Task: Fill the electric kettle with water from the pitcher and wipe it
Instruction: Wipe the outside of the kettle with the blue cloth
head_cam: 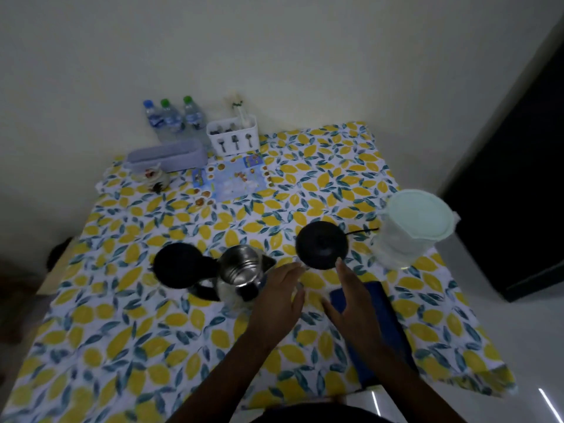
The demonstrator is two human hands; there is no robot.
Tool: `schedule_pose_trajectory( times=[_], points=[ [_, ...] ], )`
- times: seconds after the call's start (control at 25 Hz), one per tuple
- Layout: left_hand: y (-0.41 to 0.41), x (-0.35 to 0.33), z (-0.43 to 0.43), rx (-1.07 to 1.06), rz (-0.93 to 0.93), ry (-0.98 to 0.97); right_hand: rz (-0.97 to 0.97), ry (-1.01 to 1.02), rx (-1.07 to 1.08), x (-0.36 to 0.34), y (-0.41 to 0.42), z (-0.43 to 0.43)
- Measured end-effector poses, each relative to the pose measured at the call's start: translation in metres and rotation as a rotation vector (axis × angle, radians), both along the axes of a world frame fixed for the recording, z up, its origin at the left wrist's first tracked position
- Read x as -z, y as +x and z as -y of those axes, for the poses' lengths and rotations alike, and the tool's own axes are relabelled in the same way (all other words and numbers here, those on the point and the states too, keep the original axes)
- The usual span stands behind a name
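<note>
Beyond the spread, empty fingers (297, 267): kettle (241, 267) lid-open, unfilled. Next, probably: reaching right, past the base (322, 244), for the pitcher (412, 227).

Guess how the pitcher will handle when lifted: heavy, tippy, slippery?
The pitcher is tall and lidded, with water visible only near its bottom, so probably light and somewhat top-heavy. Its translucent plastic wall looks smooth, so maybe slippery. It stands by the table edge, so a sideways push could tip it off.
</note>
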State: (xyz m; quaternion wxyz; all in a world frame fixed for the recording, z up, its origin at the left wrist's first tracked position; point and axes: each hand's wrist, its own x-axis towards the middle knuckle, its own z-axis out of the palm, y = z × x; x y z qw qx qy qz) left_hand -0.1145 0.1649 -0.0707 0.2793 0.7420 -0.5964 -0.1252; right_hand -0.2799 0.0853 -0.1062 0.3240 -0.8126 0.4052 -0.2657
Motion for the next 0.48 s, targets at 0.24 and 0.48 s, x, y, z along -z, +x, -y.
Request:
schedule_pose_trajectory(
  times=[0.24,0.48],
  points=[
    [0.064,-0.032,-0.066,-0.144,0.051,-0.154,-0.042,-0.061,-0.207,-0.005,0.079,-0.039],
    [0.128,-0.048,-0.102,-0.565,-0.104,-0.260,-0.071,0.098,-0.089,-0.009,0.126,-0.051]
  ],
)
